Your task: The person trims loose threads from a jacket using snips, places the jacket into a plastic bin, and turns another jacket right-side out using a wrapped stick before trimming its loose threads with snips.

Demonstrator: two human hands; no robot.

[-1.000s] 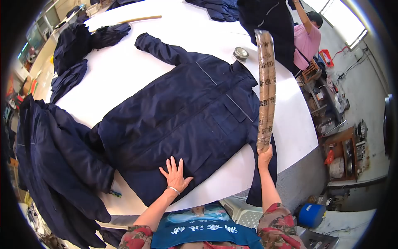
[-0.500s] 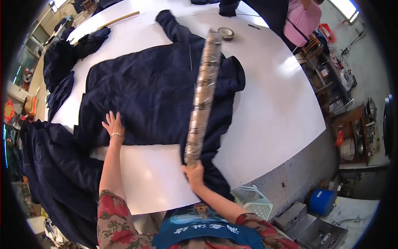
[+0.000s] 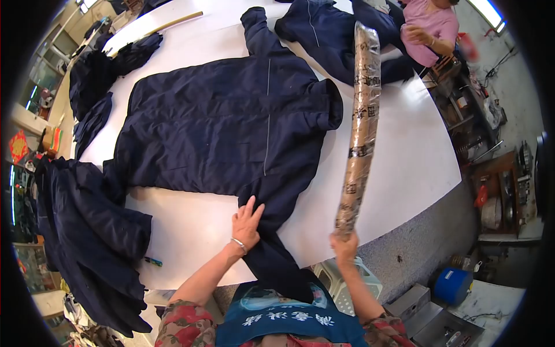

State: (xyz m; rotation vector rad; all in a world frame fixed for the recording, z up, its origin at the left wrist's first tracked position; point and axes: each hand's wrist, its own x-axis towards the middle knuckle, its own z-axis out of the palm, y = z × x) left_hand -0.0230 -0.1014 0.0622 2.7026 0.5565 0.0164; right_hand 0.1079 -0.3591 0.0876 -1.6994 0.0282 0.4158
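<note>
A dark navy jacket (image 3: 196, 127) lies spread flat on the white table (image 3: 399, 168), its collar to the right and one sleeve hanging over the near edge. My left hand (image 3: 247, 225), with a bracelet at the wrist, rests on that near sleeve with its fingers apart. In my right hand (image 3: 345, 246) is the lower end of a long roll (image 3: 363, 115) wrapped in clear printed tape or film. The roll points away from me, right of the collar, and does not cover the jacket.
Dark garments are heaped at the left edge (image 3: 87, 231) and far left (image 3: 92, 81). A co-worker in pink (image 3: 430, 29) stands at the far right beside another navy garment (image 3: 324, 34). A long stick (image 3: 173, 24), a pale stool (image 3: 361, 283) and a blue drum (image 3: 452, 285) also show.
The roll has swung from over the jacket to its right. My left hand has moved right onto the near sleeve. A navy garment now lies at the far side, near the co-worker.
</note>
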